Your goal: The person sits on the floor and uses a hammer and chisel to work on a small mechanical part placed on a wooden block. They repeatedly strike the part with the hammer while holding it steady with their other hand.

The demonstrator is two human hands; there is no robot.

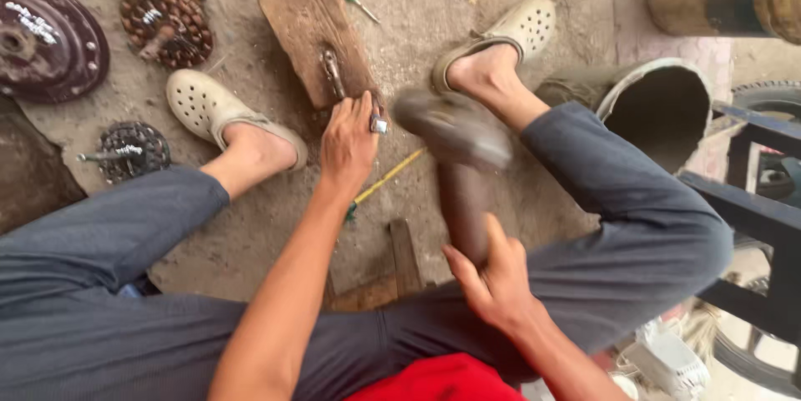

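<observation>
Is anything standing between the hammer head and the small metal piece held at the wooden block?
Nothing visible does. The blurred hammer, gripped by the right hand, is just right of the small metal piece pinched in the left hand at the edge of the wooden block; only air lies between them.
</observation>
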